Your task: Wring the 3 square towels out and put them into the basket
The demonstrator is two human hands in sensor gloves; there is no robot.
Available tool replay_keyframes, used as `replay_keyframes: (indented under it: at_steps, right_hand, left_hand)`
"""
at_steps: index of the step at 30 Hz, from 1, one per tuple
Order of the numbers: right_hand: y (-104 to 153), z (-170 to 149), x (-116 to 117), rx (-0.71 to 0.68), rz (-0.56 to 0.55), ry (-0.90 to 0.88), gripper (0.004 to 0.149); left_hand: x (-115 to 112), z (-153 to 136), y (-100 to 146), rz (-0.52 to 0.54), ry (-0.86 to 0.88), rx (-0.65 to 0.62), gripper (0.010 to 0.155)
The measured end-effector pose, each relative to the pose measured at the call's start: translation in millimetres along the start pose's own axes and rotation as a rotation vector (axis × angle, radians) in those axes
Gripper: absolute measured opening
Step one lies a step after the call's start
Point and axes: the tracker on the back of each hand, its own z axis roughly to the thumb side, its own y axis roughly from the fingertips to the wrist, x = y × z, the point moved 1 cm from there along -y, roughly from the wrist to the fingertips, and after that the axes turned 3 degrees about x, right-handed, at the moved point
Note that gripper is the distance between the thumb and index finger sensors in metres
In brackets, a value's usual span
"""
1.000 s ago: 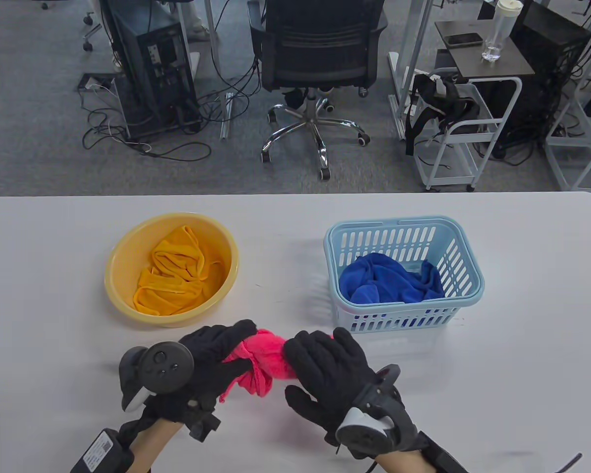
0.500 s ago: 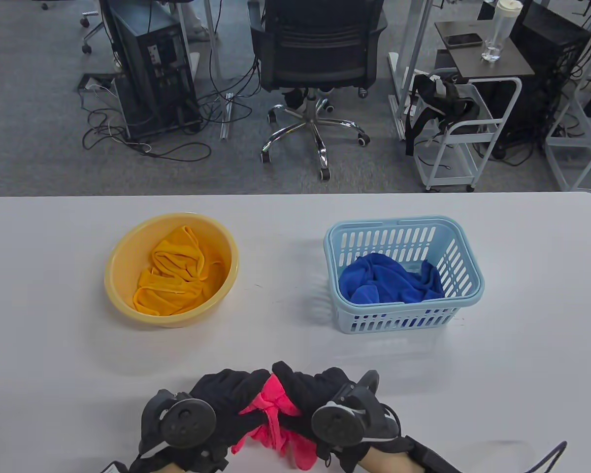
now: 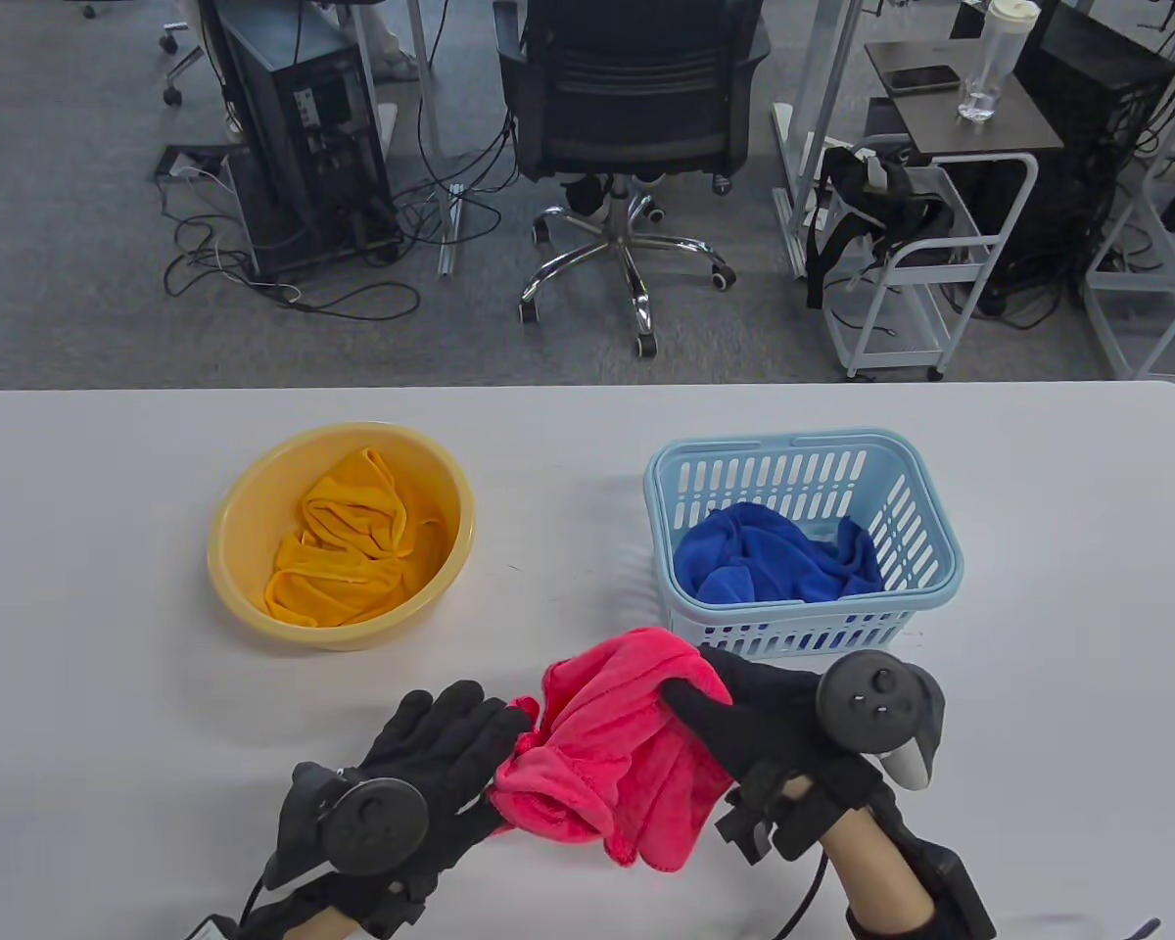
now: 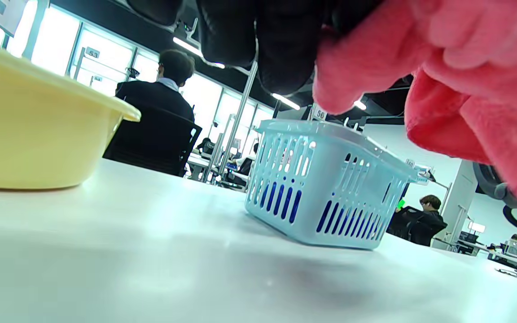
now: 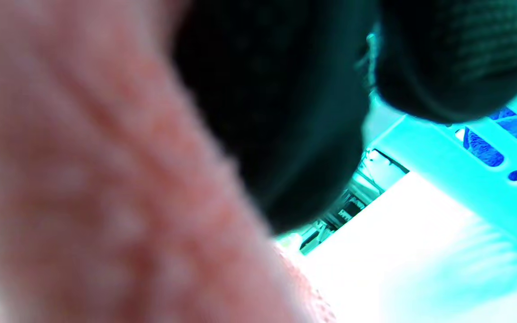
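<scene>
- Table view: a fluffy pink towel (image 3: 617,754), bunched and rumpled, hangs between both gloved hands near the white worktop's (image 3: 1038,636) front edge.
- Right hand (image 3: 754,705) grips its upper fold; left hand (image 3: 441,774), fingers nearly straight, touches its lower end.
- A round, smooth yellow basin (image 3: 230,548) holds a crumpled orange towel (image 3: 352,548).
- A slotted, light-blue plastic basket (image 3: 940,558) holds a blue towel (image 3: 774,563).

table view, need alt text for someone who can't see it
Two gloved hands hold a pink towel near a blue basket containing a blue towel; a yellow basin holds an orange towel.
</scene>
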Motion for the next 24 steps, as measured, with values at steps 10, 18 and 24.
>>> replay_keyframes:
  at_steps: [10,18,24]
  right_hand:
    - [-13,-15,-76,0.053,-0.336,-0.364,0.066]
    - [-57,-37,-100,0.295,-0.308,-0.186,0.077]
    - [-64,-26,-92,0.306,-0.247,0.244,0.078]
  left_hand:
    - [-6,0,2,-0.06,-0.139,0.0,0.073]
    - [-5,-1,3,-0.109,-0.153,0.017,0.072]
    - [-8,-3,2,-0.146,-0.164,0.028,0.074]
